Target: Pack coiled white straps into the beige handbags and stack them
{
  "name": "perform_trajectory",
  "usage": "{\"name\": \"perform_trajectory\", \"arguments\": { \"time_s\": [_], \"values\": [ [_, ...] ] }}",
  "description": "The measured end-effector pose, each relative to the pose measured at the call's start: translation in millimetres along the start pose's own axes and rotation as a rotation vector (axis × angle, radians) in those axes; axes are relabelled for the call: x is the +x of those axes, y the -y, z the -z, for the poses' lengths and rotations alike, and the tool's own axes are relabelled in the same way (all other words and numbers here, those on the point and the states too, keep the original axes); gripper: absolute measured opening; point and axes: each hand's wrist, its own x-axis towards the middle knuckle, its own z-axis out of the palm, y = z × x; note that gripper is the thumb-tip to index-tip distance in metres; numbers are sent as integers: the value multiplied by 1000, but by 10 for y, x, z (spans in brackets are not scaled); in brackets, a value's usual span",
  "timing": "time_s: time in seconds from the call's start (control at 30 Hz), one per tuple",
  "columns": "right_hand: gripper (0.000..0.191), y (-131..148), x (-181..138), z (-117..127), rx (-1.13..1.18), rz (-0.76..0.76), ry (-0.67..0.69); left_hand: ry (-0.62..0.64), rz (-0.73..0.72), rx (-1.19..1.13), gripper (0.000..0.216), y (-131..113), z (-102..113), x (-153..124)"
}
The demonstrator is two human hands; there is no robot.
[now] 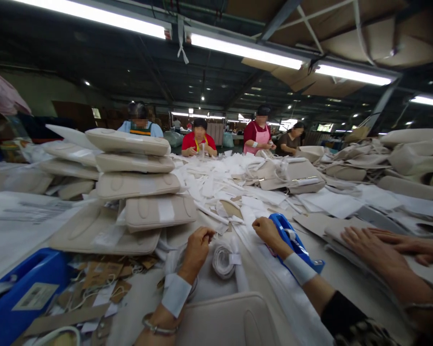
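My left hand (198,247) is closed, its fingertips pinched together beside a coiled strap in whitish wrapping (223,260). What the fingertips hold, if anything, is too small to make out. My right hand (269,233) is curled closed at the left side of a blue tape dispenser (292,240); the inside of its grip is hidden. A whitish band circles each of my wrists. Below the coil lies a beige bag (227,319) with a stitched edge. Strips of white foam wrapping (256,259) run between my hands.
Stacked beige bags (140,185) rise at left. Another blue tape dispenser (32,293) stands by cardboard tags and cords (97,283). A co-worker's hands (375,250) press on beige material at right. White scraps (209,178) cover the table's middle; several people work beyond.
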Motion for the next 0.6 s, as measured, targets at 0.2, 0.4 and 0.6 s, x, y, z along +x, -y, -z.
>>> {"name": "perform_trajectory", "arguments": {
  "time_s": [0.2, 0.4, 0.6],
  "values": [
    [21, 79, 443, -242, -221, -68, 63, 11, 20, 0, 29, 31, -13, 13],
    [25, 6, 452, -376, -431, -80, 102, 20, 15, -12, 28, -17, 7, 17],
    [20, 4, 325, -450, -513, -74, 61, 33, 18, -1, 31, -12, 13, 18]
  ]
}}
